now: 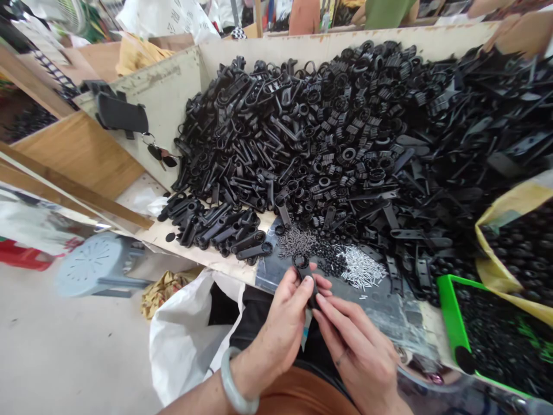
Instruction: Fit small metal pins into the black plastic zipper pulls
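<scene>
My left hand (283,311) is closed around a black plastic handle-like part with a ring at its far end (305,272), its thumb lying on top. The fingertips of my right hand (365,343) pinch the near end of the same part; anything small between them is hidden. Just beyond the hands, small piles lie on the work surface: brownish-grey tiny pieces (296,242), small black pieces (329,259) and silvery pins (363,268). To the left, similar black ring-ended parts (224,227) lie in a rough row along the table edge.
A large heap of black plastic parts (294,132) fills the bin behind. At right stand a green tray (453,317) and a yellow bag (496,242) of black pieces. A white sack (177,334) hangs below the edge; a blue stool (93,265) is left. Other people work opposite.
</scene>
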### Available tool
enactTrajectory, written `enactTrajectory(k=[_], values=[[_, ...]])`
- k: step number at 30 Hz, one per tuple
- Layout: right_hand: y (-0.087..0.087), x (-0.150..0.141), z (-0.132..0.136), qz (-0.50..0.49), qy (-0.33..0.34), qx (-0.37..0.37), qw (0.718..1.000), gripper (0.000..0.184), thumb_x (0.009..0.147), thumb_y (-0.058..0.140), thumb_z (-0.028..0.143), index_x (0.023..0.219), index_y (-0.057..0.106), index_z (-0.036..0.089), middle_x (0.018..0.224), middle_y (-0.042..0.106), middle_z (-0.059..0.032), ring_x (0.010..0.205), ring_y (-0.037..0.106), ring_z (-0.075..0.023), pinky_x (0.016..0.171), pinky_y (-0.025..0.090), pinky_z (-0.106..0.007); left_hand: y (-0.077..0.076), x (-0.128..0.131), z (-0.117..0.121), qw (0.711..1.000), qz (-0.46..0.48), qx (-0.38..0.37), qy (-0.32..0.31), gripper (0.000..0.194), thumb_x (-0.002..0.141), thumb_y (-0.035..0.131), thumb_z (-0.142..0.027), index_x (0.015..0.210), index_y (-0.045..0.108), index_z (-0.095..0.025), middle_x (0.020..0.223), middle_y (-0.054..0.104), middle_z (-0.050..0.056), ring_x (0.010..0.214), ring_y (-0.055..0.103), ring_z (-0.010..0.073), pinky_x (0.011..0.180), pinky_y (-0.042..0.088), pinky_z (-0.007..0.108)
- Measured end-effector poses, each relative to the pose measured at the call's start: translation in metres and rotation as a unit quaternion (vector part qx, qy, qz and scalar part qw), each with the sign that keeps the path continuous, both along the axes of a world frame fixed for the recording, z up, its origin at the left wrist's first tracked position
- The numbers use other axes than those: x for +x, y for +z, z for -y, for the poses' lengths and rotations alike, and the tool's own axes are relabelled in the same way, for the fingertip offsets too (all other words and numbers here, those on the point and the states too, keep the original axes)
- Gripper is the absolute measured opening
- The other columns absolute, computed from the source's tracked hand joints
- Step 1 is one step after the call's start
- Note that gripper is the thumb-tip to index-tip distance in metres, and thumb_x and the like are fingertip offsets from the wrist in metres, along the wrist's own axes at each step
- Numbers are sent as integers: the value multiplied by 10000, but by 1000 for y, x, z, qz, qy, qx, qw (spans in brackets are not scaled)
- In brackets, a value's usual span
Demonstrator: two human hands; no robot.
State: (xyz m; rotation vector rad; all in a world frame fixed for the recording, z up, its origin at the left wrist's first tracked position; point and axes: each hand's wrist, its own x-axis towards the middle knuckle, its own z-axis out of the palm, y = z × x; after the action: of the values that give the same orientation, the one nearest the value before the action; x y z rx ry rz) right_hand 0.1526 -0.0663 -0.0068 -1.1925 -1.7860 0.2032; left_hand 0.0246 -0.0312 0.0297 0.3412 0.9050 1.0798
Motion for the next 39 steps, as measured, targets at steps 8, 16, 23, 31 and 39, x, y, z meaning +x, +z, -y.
enactTrajectory(k=[8, 16, 23, 31, 39], values=[[-2, -1, 3, -2, 6, -16, 1000, 289, 939, 655, 67, 1175, 769, 189, 967, 750, -76, 874, 759, -167, 767, 612, -222, -9, -3, 1, 996, -82, 31, -30, 300, 922, 711, -377, 1143, 656, -181, 983, 726, 65, 904, 659, 160, 862, 520, 278], [13, 13, -28, -242, 34, -340, 908, 283, 865, 772, 398, 1063, 763, 196, 814, 661, -13, 502, 534, -92, 470, 507, -230, -13, -26, -2, 941, -214, 130, -225, 393, 978, 601, -429, 1265, 666, -169, 742, 627, 10, 561, 552, 113, 540, 473, 228], [3, 2, -37, -413, 211, -515, 721, 356, 826, 813, 442, 1034, 733, 165, 649, 621, 36, 457, 567, -101, 462, 488, -233, -3, -41, 14, 906, -265, 165, -286, 457, 965, 572, -229, 1420, 614, -234, 886, 716, 59, 681, 658, 161, 626, 544, 261], [-10, -11, -49, -401, 149, -500, 753, 388, 756, 851, 473, 983, 788, 165, 715, 637, 6, 524, 519, -90, 460, 444, -206, -20, -37, 13, 969, -165, 81, -167, 385, 910, 682, -279, 1286, 658, -202, 1122, 708, 103, 889, 707, 205, 715, 600, 298], [-12, -20, -53, -443, 101, -405, 794, 289, 747, 867, 450, 859, 812, 190, 679, 596, 11, 473, 380, -56, 406, 349, -183, -12, -52, 8, 916, -359, 171, -51, 216, 865, 740, -262, 1079, 719, -238, 1168, 690, 85, 1016, 648, 236, 697, 486, 269]])
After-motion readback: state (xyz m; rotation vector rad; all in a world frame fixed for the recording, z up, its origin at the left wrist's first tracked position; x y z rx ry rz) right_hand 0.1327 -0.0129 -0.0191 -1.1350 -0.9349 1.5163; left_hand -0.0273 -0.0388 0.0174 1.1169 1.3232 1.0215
